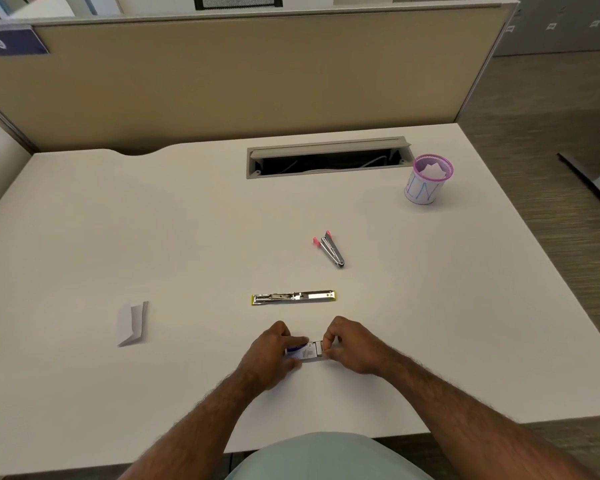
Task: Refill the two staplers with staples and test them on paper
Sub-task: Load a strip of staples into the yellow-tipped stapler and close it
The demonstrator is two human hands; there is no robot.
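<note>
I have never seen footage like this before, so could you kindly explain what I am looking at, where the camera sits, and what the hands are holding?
There is no machine here: a camera worn on a person's head looks down at their own arms. On the white desk lie a yellow stapler opened out flat, a pink stapler, and a folded paper. A pink mesh cup stands far right. The left hand and right hand together hold a small staple box, apparently opening it.
</note>
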